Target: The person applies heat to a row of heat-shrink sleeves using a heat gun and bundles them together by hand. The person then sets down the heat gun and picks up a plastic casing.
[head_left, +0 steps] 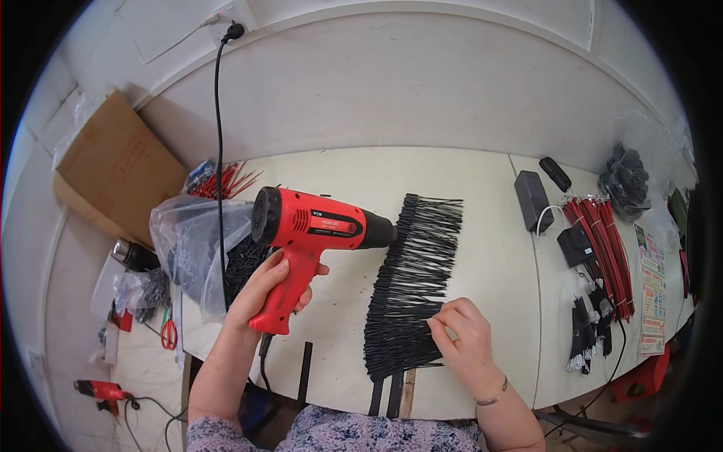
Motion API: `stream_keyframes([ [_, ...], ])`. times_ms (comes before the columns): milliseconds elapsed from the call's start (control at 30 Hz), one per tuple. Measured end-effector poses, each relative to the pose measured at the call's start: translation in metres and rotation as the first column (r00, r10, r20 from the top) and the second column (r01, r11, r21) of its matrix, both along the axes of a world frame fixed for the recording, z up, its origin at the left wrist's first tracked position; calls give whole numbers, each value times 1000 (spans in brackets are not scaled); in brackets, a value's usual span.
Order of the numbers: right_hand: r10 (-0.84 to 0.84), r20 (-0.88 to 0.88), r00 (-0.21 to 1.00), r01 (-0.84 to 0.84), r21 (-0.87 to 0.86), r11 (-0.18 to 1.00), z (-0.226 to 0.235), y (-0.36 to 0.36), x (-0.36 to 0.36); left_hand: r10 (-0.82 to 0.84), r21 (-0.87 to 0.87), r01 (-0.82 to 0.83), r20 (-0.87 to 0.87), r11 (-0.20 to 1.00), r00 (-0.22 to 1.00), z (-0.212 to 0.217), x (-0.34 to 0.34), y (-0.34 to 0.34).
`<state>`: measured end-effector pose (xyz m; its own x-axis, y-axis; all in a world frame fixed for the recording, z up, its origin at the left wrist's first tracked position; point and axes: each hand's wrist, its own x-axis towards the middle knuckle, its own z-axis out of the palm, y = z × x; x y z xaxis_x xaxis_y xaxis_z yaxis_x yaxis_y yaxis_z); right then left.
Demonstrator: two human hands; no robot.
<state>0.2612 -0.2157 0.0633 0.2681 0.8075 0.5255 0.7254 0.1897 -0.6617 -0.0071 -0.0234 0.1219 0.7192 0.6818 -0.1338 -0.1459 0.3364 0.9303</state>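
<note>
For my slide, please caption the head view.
Left hand grips red plastic heat gun; right hand pinches row of thin black wires.

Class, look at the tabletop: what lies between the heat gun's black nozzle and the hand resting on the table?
In the head view, the fanned row of thin black wires fills the stretch between the heat gun and the right hand, whose fingertips pinch the row's lower edge.

brown cardboard box (113, 169) far left, clear plastic bag (192, 245) beside it, colourful printed sheets (652, 297) far right
</note>
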Motion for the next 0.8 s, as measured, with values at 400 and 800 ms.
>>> stream_keyframes([
  [400,8,-7,1000,-8,-7,1000,1,0,0,17,-7,-17,16,1000,1000,-1,7,5],
  [800,17,-16,1000,-17,-18,1000,1,-1,0,26,-11,-26,16,1000,1000,0,15,10],
])
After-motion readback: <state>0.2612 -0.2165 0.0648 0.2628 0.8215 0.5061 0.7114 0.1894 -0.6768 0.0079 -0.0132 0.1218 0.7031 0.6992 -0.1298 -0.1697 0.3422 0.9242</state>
